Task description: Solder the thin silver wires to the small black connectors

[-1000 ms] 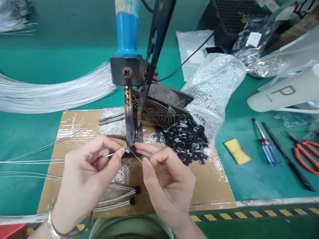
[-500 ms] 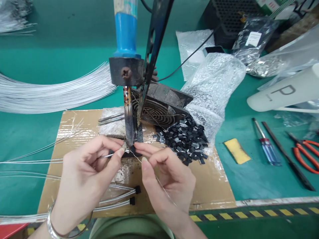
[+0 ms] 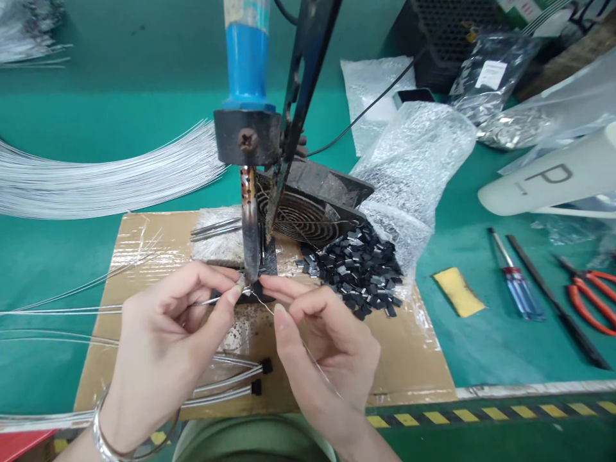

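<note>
Two hands (image 3: 158,346), one soldering iron (image 3: 248,70), two laid-down wired connectors (image 3: 266,366), one sponge (image 3: 458,292), one screwdriver (image 3: 522,292)

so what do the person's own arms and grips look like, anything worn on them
Each grip is a human hand, with no glove on the left grip or the right grip. A shiny silver-coloured bangle circles the left wrist; its inner side looks darker. Nothing worn shows at the right wrist, and no sleeve shows on either forearm.

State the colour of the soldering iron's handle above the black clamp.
The handle is blue there, clearest in the head view.
</note>
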Tool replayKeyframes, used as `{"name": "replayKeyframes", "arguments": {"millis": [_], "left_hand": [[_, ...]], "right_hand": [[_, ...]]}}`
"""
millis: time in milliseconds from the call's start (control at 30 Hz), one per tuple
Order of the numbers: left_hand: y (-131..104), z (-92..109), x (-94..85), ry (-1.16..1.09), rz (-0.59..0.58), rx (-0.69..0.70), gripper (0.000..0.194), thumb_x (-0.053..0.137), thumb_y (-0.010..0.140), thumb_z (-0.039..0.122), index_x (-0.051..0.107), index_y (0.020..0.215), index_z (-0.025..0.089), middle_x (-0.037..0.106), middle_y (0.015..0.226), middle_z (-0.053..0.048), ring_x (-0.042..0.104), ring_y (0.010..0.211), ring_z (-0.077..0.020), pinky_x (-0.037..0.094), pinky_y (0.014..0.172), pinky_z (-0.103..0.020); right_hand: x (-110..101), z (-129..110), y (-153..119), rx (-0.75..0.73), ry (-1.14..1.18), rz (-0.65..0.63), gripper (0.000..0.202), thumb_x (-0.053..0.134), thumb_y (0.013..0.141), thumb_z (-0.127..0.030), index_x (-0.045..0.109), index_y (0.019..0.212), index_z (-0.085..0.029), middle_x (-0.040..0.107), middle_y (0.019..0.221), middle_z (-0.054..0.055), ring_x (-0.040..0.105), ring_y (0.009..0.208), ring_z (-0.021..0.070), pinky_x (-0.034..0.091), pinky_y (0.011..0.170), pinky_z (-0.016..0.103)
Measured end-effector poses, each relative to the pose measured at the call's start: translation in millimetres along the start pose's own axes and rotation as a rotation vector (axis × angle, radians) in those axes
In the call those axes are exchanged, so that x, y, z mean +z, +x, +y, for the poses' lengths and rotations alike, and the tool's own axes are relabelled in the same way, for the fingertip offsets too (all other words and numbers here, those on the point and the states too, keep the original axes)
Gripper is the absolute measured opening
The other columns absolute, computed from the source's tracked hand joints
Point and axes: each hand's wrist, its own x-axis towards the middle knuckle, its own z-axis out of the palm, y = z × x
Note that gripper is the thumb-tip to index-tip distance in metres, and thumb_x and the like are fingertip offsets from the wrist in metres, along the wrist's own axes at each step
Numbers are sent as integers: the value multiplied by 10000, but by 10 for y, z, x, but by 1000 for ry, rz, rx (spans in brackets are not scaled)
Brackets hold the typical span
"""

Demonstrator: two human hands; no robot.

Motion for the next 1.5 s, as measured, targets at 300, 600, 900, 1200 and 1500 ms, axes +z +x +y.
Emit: {"name": "replayKeyframes", "arguments": {"millis": [300,600,900,1200,1500], "left_hand": [[3,13,3,-25,-12,-35,69,780,843,198,792,807,257,809,842,11,534,520,-56,355,418,-128],[-16,5,7,-15,4,-25,65,783,841,213,789,794,258,820,868,0,562,521,-67,355,406,-144],[-28,1,-12,17,15,0,68,786,844,231,792,806,286,824,893,-2,616,573,-92,311,399,-158],[-53,-30,-8,45,12,-11,35,786,873,242,782,837,245,818,936,-26,638,631,-111,318,414,-170],[-60,-36,-13,48,-1,-46,40,784,871,249,779,832,243,811,940,-42,695,708,-142,334,417,-177]], "right_hand": [[-5,15,5,-10,-43,2,225,691,946,-32,641,895,-245,840,1225,37,808,1183,193,630,1032,287],[2,1,3,-12,-70,3,242,705,931,-23,629,890,-249,842,1213,35,810,1187,200,640,1010,277],[28,12,5,-44,-57,25,257,706,914,-1,635,884,-246,849,1190,33,818,1160,184,644,996,254],[9,-6,-1,-46,-65,22,237,697,932,-11,651,893,-241,851,1196,61,818,1166,209,647,998,289],[25,-13,2,-42,-85,16,214,685,946,-44,635,887,-243,854,1190,104,829,1141,253,681,966,356]]}}
